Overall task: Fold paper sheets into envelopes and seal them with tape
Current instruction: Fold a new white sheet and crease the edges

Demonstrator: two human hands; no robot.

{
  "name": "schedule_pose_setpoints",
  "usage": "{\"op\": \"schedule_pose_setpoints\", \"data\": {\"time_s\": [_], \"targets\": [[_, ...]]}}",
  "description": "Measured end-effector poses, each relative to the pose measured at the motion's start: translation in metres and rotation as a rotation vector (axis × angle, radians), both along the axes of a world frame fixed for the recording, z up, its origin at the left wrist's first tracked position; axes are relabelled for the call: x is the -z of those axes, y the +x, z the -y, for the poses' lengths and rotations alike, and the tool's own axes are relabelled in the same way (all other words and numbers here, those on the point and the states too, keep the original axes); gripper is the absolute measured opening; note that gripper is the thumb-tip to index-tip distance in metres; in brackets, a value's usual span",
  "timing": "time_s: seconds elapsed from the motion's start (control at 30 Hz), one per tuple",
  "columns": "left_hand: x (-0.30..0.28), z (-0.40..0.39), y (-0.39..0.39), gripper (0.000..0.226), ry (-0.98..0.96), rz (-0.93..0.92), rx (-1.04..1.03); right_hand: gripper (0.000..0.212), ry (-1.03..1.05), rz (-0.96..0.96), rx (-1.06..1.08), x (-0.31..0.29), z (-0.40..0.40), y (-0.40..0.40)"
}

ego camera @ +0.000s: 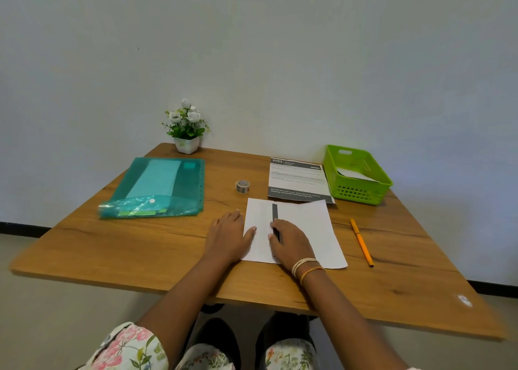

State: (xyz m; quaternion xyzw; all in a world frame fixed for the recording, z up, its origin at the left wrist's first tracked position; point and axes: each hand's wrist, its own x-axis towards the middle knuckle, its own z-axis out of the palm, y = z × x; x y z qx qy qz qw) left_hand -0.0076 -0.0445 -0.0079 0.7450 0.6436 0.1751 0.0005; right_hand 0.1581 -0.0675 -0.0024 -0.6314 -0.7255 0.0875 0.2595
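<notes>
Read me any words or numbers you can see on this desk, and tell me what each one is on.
"2703": white on the dark header of the printed sheet beside the green basket.
The sheet's other lines, including the white text in its dark bottom band: too blurred to read.
Tape roll, teal folder, pen: no legible text.

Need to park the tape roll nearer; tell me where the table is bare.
Bare: near-left table, between green folder and front edge; near-right beyond the pen. Crowded: far right, printed sheet beside basket; centre under both hands.
</notes>
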Motion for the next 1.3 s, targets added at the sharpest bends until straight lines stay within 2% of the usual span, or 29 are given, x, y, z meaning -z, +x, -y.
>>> {"op": "schedule_pose_setpoints", "data": {"time_s": [0.17,0.2,0.33,0.43,0.5,0.57,0.67,0.77,0.83,0.97,1.03,1.1,1.2,1.3], "targets": [[-0.01,-0.004,0.006,0.06,-0.172,0.171,-0.019,0.039,-0.001,-0.014,0.003,-0.002,0.001,-0.002],[-0.014,-0.005,0.007,0.056,-0.191,0.259,-0.032,0.039,0.0,-0.02,0.0,-0.003,0.002,-0.002],[-0.026,-0.007,0.013,0.041,-0.217,0.808,-0.038,0.039,-0.008,-0.065,-0.011,-0.007,0.004,-0.001],[-0.029,-0.006,0.014,0.03,-0.164,1.005,-0.007,0.037,-0.021,-0.161,-0.015,-0.007,0.003,-0.002],[-0.028,0.0,0.015,0.026,-0.125,1.062,0.028,0.032,-0.026,-0.296,0.006,-0.009,0.003,-0.003],[-0.024,0.007,0.015,0.029,-0.059,1.037,0.056,0.031,-0.048,-0.456,0.026,-0.016,0.005,-0.005],[-0.015,0.011,0.016,0.028,-0.013,0.895,0.16,0.034,-0.157,-0.693,0.008,-0.029,0.002,-0.01],[-0.009,0.012,0.019,0.039,-0.005,0.699,0.254,0.02,-0.291,-0.839,-0.021,-0.041,-0.004,-0.012],[-0.007,0.012,0.02,0.04,0.03,0.585,0.282,0.011,-0.327,-0.758,0.022,-0.047,-0.009,-0.012],[-0.004,0.011,0.022,0.045,0.032,0.361,0.284,0.028,-0.293,-0.562,0.131,-0.045,-0.008,-0.007],[-0.004,0.011,0.023,0.05,-0.039,0.272,0.28,0.03,-0.245,-0.464,0.173,-0.04,-0.004,-0.007],[-0.006,0.011,0.024,0.053,-0.11,0.171,0.275,0.042,-0.204,-0.316,0.235,-0.034,0.0,-0.009],[-0.008,0.012,0.026,0.055,-0.132,0.096,0.271,0.057,-0.153,-0.087,0.307,-0.027,0.005,-0.01],[-0.01,0.014,0.027,0.055,-0.131,0.076,0.263,0.059,-0.102,0.055,0.357,-0.017,0.007,-0.01]]}}
